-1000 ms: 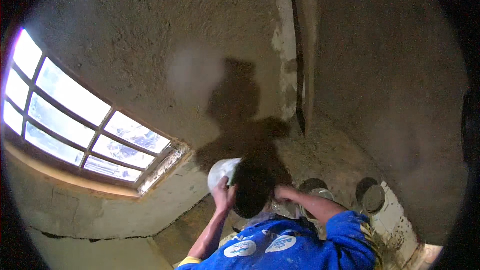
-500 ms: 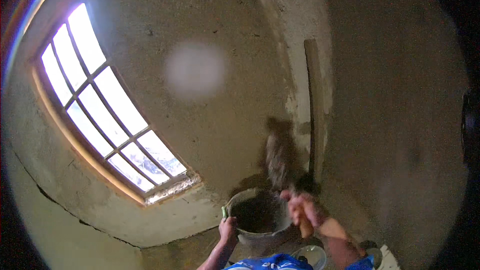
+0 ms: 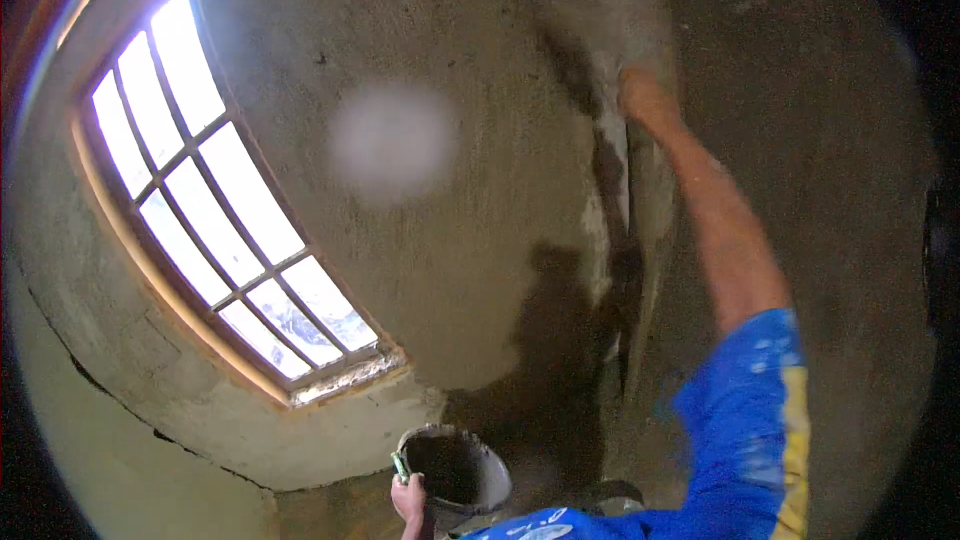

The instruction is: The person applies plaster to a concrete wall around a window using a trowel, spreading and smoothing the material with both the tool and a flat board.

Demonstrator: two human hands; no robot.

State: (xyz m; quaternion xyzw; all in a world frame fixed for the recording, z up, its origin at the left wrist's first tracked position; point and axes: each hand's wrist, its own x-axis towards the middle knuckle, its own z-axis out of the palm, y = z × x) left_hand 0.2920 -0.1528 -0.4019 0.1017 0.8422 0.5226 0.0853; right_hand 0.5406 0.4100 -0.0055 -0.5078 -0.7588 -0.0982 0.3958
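Observation:
My left hand (image 3: 408,496) grips the near rim of a round grey pan (image 3: 470,485) with dark wet mortar inside, held low in front of me. A small green object (image 3: 399,465) sticks up by that hand's fingers. My right hand (image 3: 640,92) is stretched high up against the wall corner (image 3: 610,140), blurred by motion. Whether it holds anything is unclear. Fresh grey mortar streaks the corner below that hand. My blue and yellow sleeve (image 3: 750,420) fills the lower right.
A barred window (image 3: 220,210) with bright panes is set in the rough plastered wall (image 3: 430,270) on the left, above a sloped sill (image 3: 345,380). An upright strip (image 3: 652,240) stands along the corner. My shadow falls on the wall beside it.
My right hand has left the pan and swung up to the wall corner, arm fully stretched. My left hand still holds the pan, now lower in the picture.

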